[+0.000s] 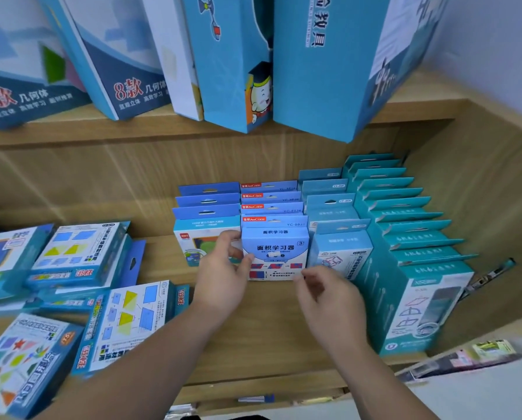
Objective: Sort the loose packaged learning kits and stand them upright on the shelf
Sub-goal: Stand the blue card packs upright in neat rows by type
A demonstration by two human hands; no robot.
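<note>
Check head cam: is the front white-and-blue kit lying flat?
No, the front kit stands upright, with the left hand gripping its left edge.

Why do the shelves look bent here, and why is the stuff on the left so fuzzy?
Head view: the wide lens bows the shelf edge and splays the tall boxes above; same head view, the loose kits at the left edge are smeared, likely by motion, while the front kit in the middle reads sharp; head view again, light is soft and even, no harsh glare.
</note>
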